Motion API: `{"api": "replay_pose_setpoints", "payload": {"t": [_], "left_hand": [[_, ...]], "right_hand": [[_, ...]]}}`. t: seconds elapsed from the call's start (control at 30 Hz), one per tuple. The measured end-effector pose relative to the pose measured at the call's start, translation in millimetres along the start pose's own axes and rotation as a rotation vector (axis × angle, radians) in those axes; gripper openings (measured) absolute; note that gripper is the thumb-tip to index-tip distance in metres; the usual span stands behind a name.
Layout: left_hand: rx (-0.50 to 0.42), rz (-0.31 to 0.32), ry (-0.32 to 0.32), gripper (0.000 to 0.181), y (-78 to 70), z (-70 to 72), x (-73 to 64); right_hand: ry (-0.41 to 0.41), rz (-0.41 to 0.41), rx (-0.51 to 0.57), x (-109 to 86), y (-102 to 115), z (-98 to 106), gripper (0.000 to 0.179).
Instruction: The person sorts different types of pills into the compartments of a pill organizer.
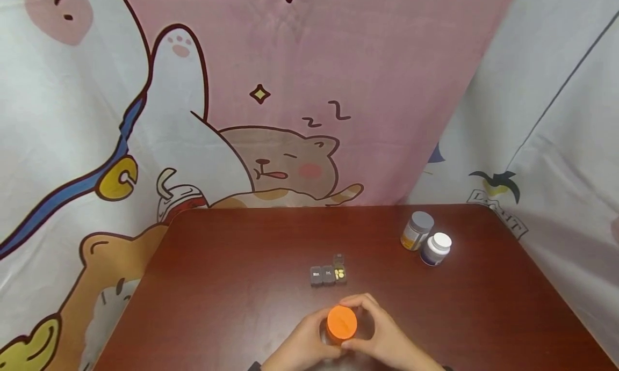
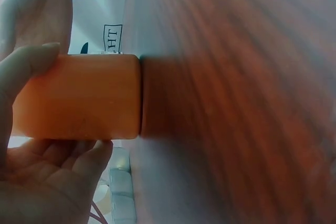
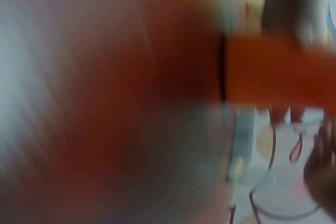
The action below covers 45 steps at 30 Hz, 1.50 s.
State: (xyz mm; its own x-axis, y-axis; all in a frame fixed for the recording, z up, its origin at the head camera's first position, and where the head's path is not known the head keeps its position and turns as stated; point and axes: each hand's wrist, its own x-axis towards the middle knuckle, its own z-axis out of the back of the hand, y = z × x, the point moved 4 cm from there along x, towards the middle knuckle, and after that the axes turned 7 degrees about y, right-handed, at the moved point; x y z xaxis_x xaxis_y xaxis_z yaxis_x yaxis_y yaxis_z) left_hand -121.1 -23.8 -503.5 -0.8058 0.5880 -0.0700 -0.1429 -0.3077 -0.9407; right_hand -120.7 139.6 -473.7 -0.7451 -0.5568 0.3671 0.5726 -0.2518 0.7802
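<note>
An orange bottle [image 2: 79, 98] with an orange cap [image 1: 342, 322] stands upright on the table near its front. My left hand [image 1: 306, 341] holds the bottle's body from the left, its thumb along one side. From the right, my right hand [image 1: 387, 336] grips around the cap, thumb at the near edge and index finger at the far edge. Just beyond the hands lies a small dark pill organizer [image 1: 328, 275]. Its rightmost lid [image 1: 339, 260] is raised, showing yellow and whitish pills [image 1: 340, 274]; the other two lids are down. The right wrist view is blurred.
At the back right of the brown table [image 1: 232, 285], a grey-capped jar [image 1: 417, 231] stands beside a white bottle [image 1: 436, 248]. A cartoon-printed cloth [image 1: 387, 92] hangs behind the table and along its sides.
</note>
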Motion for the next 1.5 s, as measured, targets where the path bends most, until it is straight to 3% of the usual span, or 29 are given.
{"api": "replay_pose_setpoints", "payload": {"t": [0.23,0.4,0.5,0.67,0.87,1.0,1.17,1.27,1.5], "left_hand": [[-0.013,0.015,-0.012,0.064,-0.9,-2.1,0.7],[-0.019,0.034,-0.015,0.063,-0.4,-2.6,0.2],[-0.012,0.043,-0.01,0.062,-0.4,-2.1,-0.3],[0.011,0.032,-0.002,0.056,-1.1,-0.4,-1.3],[-0.022,0.055,-0.007,0.055,0.3,-1.1,-1.8],[-0.044,0.078,-0.005,0.053,1.0,-2.5,-2.4],[-0.006,0.077,-0.018,0.054,-1.1,-2.1,-2.9],[0.03,0.074,-0.03,0.055,-1.9,-1.1,-2.5],[0.036,0.085,-0.02,0.063,-1.0,-0.4,-1.3]], "right_hand": [[-0.316,-0.174,-0.001,-15.1,12.6,-21.1,0.059],[-0.385,-0.155,0.071,-15.8,13.8,-27.4,0.063],[-0.309,-0.134,0.051,-13.9,13.0,-25.1,0.067],[0.034,-0.097,0.014,-1.6,11.0,-8.7,0.073],[0.443,0.081,0.288,21.1,-1.7,14.4,0.064],[0.606,0.099,0.338,28.2,-11.7,19.4,0.061],[0.657,0.125,0.365,32.5,-15.3,20.6,0.059],[0.639,0.125,0.396,33.0,-15.5,20.3,0.056],[0.433,0.02,0.322,18.6,-12.6,15.1,0.053]]}}
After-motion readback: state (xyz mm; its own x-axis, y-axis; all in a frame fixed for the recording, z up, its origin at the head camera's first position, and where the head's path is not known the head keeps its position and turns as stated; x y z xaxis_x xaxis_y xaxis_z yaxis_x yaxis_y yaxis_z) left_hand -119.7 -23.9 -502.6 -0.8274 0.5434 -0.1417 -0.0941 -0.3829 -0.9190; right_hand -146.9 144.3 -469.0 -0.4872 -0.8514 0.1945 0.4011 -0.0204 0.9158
